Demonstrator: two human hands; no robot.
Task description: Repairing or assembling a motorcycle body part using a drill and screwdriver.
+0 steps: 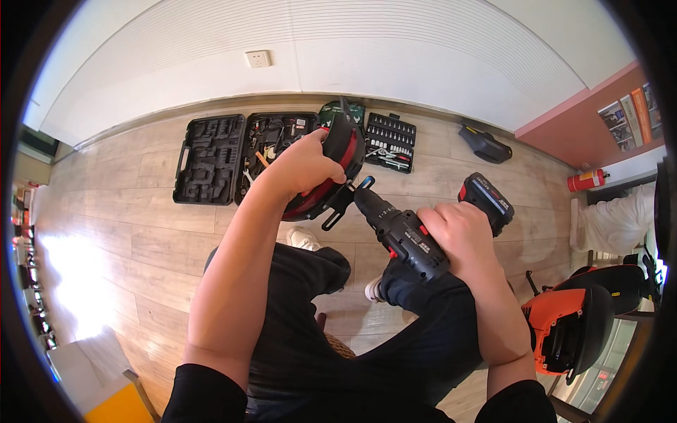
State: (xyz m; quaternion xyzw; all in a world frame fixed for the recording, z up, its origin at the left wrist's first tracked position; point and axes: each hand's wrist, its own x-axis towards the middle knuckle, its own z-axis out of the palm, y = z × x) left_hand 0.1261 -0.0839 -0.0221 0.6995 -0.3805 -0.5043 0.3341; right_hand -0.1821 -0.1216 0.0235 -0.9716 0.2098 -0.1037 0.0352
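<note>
My left hand point(307, 166) is closed on a curved black and red shell-like part point(343, 141), holding it up in front of me over the floor. A slotted black metal bracket point(337, 211) sticks out from its lower right side. My right hand point(458, 229) grips a black cordless drill point(405, 240) by its handle, with the battery pack point(488, 201) showing beyond my knuckles. The drill's chuck points up and left at the bracket, beside a small blue-ended piece point(365, 183). Whether the bit touches a screw there is too small to tell.
By the wall lie an open black tool case point(209, 158), a socket set point(390, 141), a green package point(331, 111) and a black and yellow part point(485, 143). A fire extinguisher point(587, 180) lies right; nearer stands an orange and black shell point(564, 328). My knees are below.
</note>
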